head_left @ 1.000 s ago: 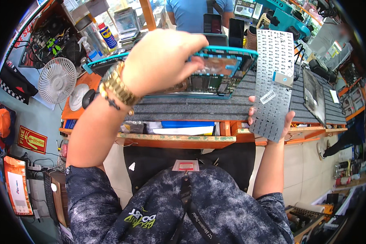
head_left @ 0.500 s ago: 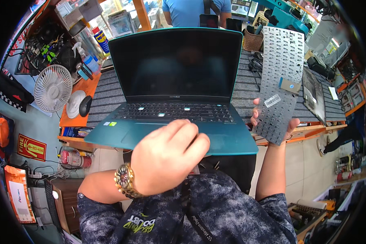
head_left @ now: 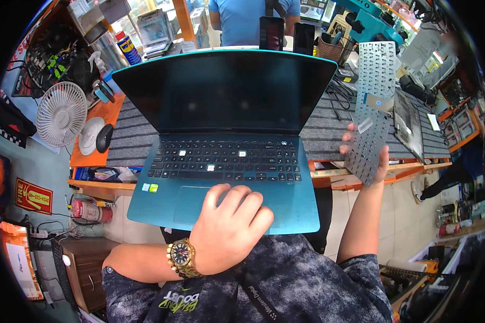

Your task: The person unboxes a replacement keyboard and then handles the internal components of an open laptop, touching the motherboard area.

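A teal laptop (head_left: pixel 285 199) stands open in front of me with a dark screen (head_left: pixel 226 94); its front part overhangs the bench edge. Three spots on its black keys (head_left: pixel 221 156) show pale patches where keycaps seem absent. My left hand (head_left: pixel 229 223), wearing a gold watch, reaches over the laptop's front edge, its bent fingers over the touchpad and palm rest; the thumb and fingertips are hidden. Off to the right, my right hand (head_left: pixel 364 156) grips the lower end of a loose laptop keyboard (head_left: pixel 372 134), upright, its grey metal back and flat ribbon cable toward me.
A striped grey mat (head_left: pixel 126 134) covers the bench. To the left are a white fan (head_left: pixel 62 114), a black mouse (head_left: pixel 104 138) and a spray can (head_left: pixel 128 49). Two phones stand behind the screen, near a person in a blue shirt (head_left: pixel 245 21). A dark panel (head_left: pixel 409 126) lies right.
The laptop's front edge has come nearer to me, and its lid appears tilted differently. My left hand has moved slightly down and left. The loose keyboard has turned a little in my right hand.
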`<state>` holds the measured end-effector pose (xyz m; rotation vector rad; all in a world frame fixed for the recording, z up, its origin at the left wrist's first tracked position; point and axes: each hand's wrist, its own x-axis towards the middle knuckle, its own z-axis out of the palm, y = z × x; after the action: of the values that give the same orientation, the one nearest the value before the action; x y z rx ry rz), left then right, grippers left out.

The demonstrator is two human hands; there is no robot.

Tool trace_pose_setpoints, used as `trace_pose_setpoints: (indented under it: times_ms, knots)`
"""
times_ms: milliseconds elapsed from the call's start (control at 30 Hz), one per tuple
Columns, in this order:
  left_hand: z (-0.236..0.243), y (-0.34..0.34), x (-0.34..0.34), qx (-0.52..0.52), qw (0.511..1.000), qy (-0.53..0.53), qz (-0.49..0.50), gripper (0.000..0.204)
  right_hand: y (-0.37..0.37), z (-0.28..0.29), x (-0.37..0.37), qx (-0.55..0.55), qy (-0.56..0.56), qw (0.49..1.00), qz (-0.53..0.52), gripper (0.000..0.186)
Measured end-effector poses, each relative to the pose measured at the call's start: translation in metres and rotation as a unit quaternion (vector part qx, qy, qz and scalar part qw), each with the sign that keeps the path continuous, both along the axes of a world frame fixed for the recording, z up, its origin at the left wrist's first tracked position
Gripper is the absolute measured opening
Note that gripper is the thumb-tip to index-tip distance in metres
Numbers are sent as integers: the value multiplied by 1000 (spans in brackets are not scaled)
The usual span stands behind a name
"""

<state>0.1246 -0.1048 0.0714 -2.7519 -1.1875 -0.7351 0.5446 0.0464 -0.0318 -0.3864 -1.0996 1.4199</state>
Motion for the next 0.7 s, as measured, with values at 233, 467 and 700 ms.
trace_pose_setpoints:
  times_ms: [233, 467, 700]
  knots:
    - [-20, -4, 0, -12, 999, -26, -16, 21, -19, 44, 15, -32, -417, 876, -240, 105]
    - [-30, -5, 0, -27, 999, -38, -11, 27, -39, 50, -4, 34, -645, 694, -319, 114]
    - [-31, -7, 1, -45, 998, -33, -9, 37, -48, 50, -19, 13, -727, 616, -303, 124]
